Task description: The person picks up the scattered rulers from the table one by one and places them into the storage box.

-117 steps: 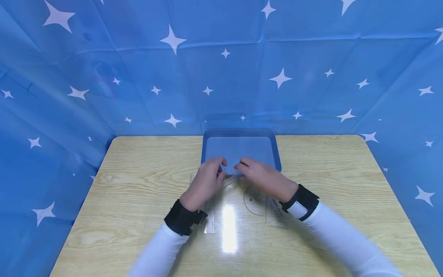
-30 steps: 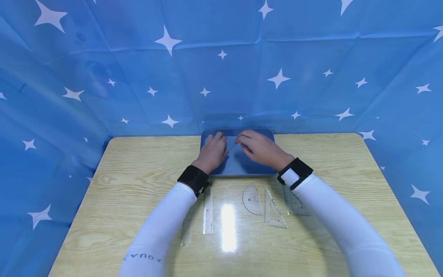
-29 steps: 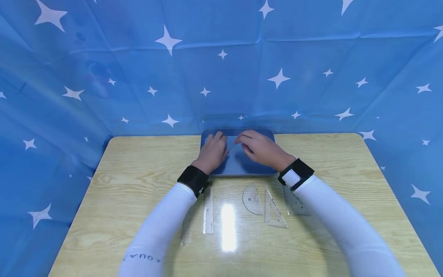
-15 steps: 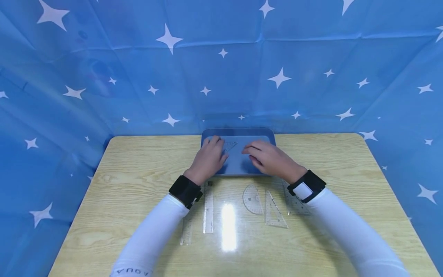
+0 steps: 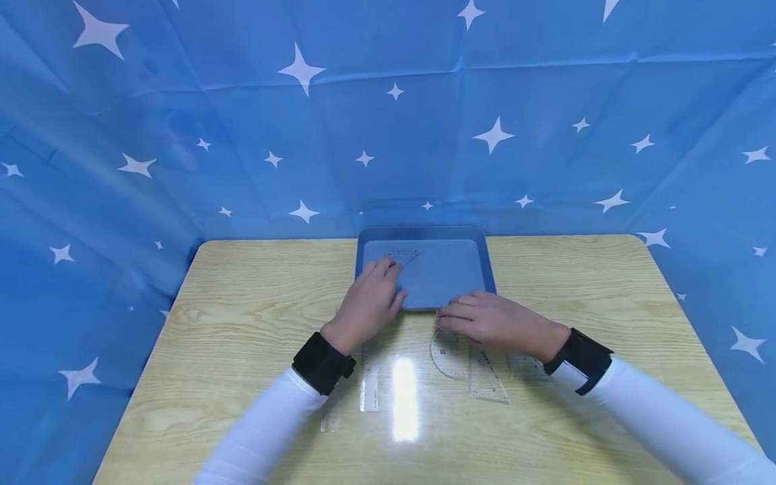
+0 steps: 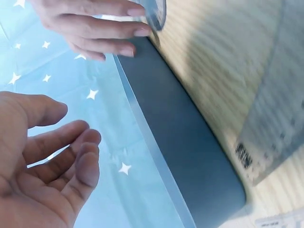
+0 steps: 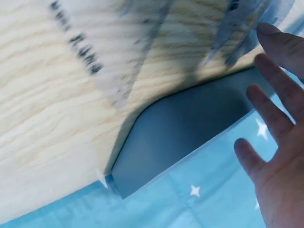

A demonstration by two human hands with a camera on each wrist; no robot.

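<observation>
A clear set square (image 5: pixel 405 256) lies inside the blue tray (image 5: pixel 487 264), towards its back left. Over the tray's front left part is my left hand (image 5: pixel 368 300), its fingers loosely bent and nothing between them in the left wrist view. My right hand (image 5: pixel 488 318) is at the tray's front right edge, above the top of a clear protractor (image 5: pixel 447 360). Its fingers (image 7: pixel 273 111) look spread in the right wrist view, close to clear plastic; whether they touch it I cannot tell. A triangular set square (image 5: pixel 488 384) lies just below this hand.
Another set square (image 5: pixel 526 367) is partly covered by the right wrist. Two clear rulers lie on the left, one ruler (image 5: pixel 368 387) beside the light reflection, the other ruler (image 5: pixel 330 421) mostly under the left forearm. A star-patterned blue cloth (image 5: pixel 424 135) hangs behind the wooden table (image 5: pixel 242 303).
The set square held over the tray was let go and lies in it. My right hand has moved back and right, out of the tray to the protractor; my left has drawn back slightly.
</observation>
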